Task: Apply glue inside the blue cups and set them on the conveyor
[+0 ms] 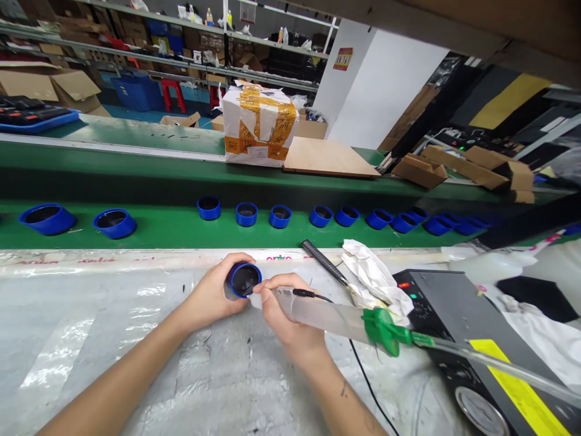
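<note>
Surface [204,393] covered in wrinkled film spreads across the foreground, with a green belt [167,233] running along its far edge. A dark control box [458,303] stands at the right, its front showing a red and a green light. Farther back sits a white carton [258,124] bound with yellow tape. A translucent syringe [340,319] with a green cap [385,332] slants above the surface, gripped by the right hand [290,333], its nozzle at the rim of a cup [245,280]. The left hand [213,290] curls around that blue-rimmed cup, its mouth facing the wearer. Blue cups [246,215] line the belt.
</note>
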The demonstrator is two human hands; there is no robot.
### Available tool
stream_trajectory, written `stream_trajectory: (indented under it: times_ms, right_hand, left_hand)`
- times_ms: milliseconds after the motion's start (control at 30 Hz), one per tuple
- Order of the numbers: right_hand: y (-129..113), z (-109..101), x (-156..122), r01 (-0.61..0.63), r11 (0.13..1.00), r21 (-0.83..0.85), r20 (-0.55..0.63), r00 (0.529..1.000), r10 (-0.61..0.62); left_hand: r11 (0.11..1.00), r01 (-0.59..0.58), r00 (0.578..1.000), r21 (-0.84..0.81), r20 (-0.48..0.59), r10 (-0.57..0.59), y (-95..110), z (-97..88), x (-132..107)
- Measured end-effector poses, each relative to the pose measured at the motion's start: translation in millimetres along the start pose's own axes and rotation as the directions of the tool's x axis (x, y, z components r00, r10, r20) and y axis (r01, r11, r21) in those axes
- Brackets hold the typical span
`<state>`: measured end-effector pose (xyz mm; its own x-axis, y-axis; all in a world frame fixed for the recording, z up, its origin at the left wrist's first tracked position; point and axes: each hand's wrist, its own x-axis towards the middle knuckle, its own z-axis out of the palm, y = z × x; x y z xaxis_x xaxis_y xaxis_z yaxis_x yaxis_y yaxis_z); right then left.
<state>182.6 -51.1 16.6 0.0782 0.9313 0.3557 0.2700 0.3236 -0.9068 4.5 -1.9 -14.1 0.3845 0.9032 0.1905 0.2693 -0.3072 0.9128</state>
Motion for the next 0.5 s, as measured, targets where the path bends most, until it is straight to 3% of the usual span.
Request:
stream_trajectory:
  times_ms: [500]
  right_hand:
    - [0.8,6.3,3.8,-0.012,0.999,0.051,0.012,1.0,0.011]
  left_hand:
    - [1.0,0.006,1.0,-0.011,0.03,-0.006,2.7,0.1,0.4]
